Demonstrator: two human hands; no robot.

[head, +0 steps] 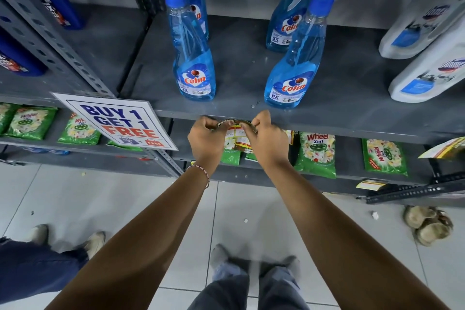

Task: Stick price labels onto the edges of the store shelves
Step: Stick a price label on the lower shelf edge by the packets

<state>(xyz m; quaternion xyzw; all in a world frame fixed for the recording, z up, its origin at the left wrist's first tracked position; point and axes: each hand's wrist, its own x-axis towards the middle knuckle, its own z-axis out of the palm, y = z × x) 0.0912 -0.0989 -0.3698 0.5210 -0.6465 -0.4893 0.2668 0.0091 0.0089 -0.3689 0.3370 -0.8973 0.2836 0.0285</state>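
A yellow, red and white price label curls between both my hands, just under the front edge of the grey shelf. My left hand pinches its left end. My right hand pinches its right end. The label's top bends in an arc close to the shelf edge; I cannot tell whether it touches the edge. Much of the label is hidden behind my fingers.
Blue spray bottles stand on the shelf above my hands, white bottles to the right. A "Buy 1 Get 1 Free" sign hangs left. Green packets fill the lower shelf. Another person's feet stand at left.
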